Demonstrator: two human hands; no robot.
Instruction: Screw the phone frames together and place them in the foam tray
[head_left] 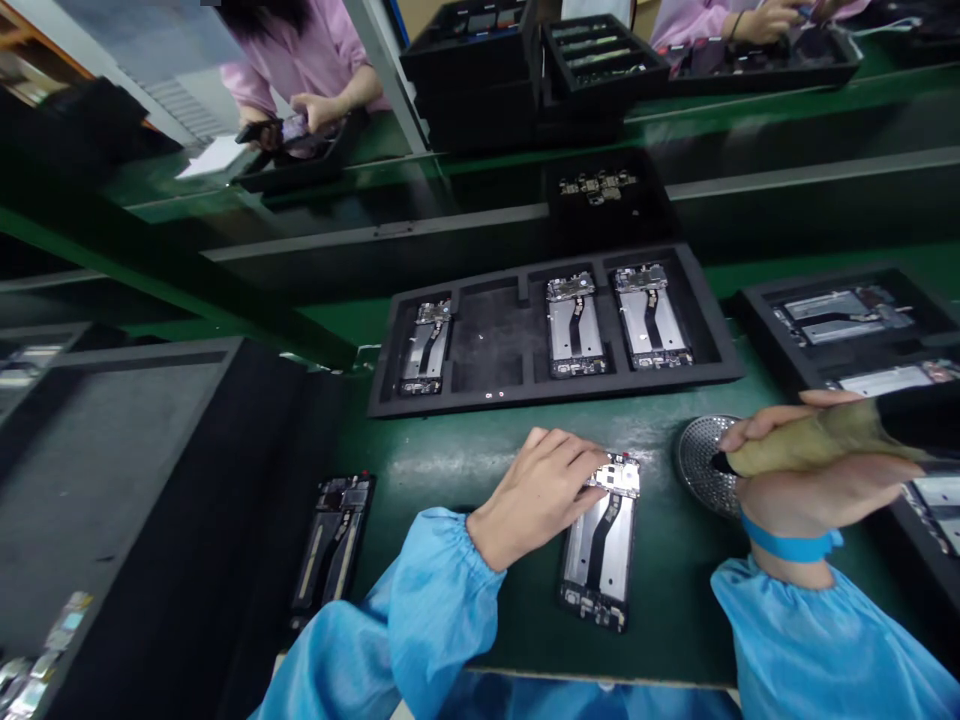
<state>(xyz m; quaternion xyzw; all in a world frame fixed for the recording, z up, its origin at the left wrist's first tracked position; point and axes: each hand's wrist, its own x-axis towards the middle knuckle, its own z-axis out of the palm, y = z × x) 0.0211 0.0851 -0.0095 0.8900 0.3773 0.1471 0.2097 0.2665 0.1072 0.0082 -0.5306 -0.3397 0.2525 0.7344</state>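
Between the hands, a phone frame point(600, 550) lies flat on the green desk point(675, 620); the left hand point(536, 495) rests on its top end, fingers spread; the right hand point(814, 480), apart from it, clamps a tan-wrapped screwdriver point(817, 450), its tip over a perforated metal disc point(701, 465); beyond the hands, a foam tray point(525, 392) holds three frames point(576, 325); left of the left hand lies another frame point(334, 540); farther off, a co-worker's hands point(315, 112) hold a dark phone point(259, 131).
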